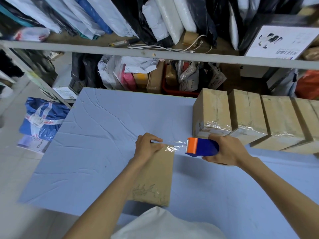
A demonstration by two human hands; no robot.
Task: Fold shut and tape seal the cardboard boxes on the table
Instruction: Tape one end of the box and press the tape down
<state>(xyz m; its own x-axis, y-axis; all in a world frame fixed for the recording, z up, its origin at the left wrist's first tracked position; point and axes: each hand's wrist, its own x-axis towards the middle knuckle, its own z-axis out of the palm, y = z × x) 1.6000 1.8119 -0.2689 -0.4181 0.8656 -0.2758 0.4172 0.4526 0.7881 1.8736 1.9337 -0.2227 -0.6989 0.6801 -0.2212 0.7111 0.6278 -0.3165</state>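
The cardboard box [155, 175] lies closed at 6 o'clock on the blue-covered surface [96, 135], its near edge close to the surface's front edge. The left hand [148, 147] rests on its far edge, fingers curled down over that edge and holding it. At 3 o'clock from this hand, the right hand [224, 150] has its fingers wrapped round a blue and orange tape dispenser [202, 146], held just off the box's far right corner. A strip of clear tape [176, 145] stretches between the corner and the dispenser. A row of sealed boxes [248, 114] stands edge to edge at 2 o'clock, just beyond the dispenser. Bare cloth spreads from 9 to 12 o'clock
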